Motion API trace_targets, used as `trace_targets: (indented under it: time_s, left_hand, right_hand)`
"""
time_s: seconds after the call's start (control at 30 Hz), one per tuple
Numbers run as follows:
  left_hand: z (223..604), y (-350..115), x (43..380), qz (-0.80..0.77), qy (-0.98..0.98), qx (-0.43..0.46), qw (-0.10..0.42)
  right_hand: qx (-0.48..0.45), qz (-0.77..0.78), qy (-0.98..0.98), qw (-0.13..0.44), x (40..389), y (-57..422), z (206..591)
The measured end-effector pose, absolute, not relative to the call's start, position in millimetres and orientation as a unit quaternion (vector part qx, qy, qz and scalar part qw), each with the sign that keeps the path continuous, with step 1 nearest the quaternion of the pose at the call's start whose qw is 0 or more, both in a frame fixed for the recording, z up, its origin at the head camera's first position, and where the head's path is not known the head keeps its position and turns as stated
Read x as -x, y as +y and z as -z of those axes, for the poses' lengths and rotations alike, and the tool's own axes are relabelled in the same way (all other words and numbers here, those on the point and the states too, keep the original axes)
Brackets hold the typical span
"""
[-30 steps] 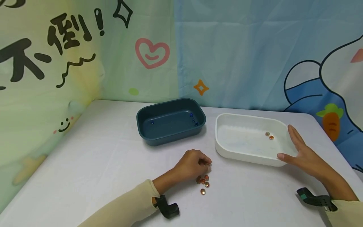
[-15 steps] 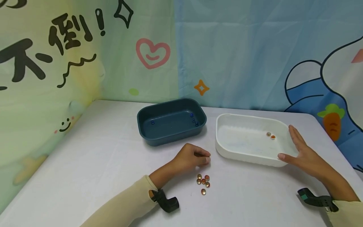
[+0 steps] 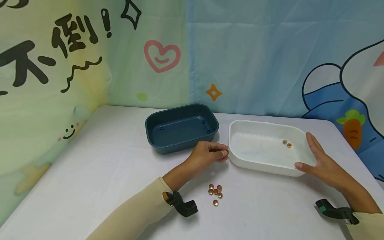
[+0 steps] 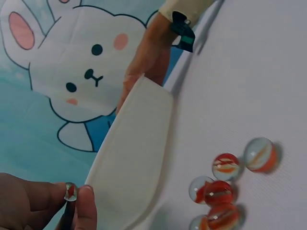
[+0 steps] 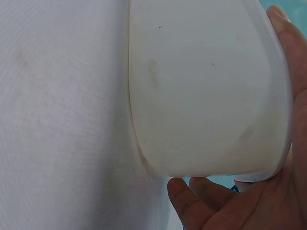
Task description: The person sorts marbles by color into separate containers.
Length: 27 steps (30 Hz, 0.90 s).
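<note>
Closest to me on the tabletop (image 3: 261, 210), a cluster of orange-and-clear marbles (image 3: 215, 192) lies loose, just short of the left hand (image 3: 207, 153). That hand pinches a single marble (image 4: 70, 191) between thumb and fingertip, right by the end of the white tray (image 3: 258, 166); whether it touches the wall I can't tell. The step looks like bringing marbles to that tray, so the next move would call for a lift over the rim before letting go. The right hand (image 3: 325, 168) rests spread around the opposite end, seemingly steadying it, near two marbles (image 3: 289, 145) inside. Behind the left hand, the dark tray (image 3: 177, 147), holding blue marbles (image 3: 208, 131), leaves little room. A printed curtain (image 3: 255, 66) hangs beyond.
</note>
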<state>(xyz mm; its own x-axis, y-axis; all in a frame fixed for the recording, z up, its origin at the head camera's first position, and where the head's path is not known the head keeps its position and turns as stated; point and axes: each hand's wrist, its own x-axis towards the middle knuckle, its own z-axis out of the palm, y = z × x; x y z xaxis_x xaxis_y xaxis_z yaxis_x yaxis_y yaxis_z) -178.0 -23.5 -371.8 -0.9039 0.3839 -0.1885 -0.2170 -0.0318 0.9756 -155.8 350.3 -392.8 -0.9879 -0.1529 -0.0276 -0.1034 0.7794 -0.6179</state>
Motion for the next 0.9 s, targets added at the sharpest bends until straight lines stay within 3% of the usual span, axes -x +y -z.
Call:
trace_targets:
  time_s: [0.9]
  left_hand:
    - [353.3,12.4,221.7,-0.722,0.66,-0.011,0.209]
  right_hand:
    - [0.073,0.328,0.941,0.035,157.0,353.0,395.4]
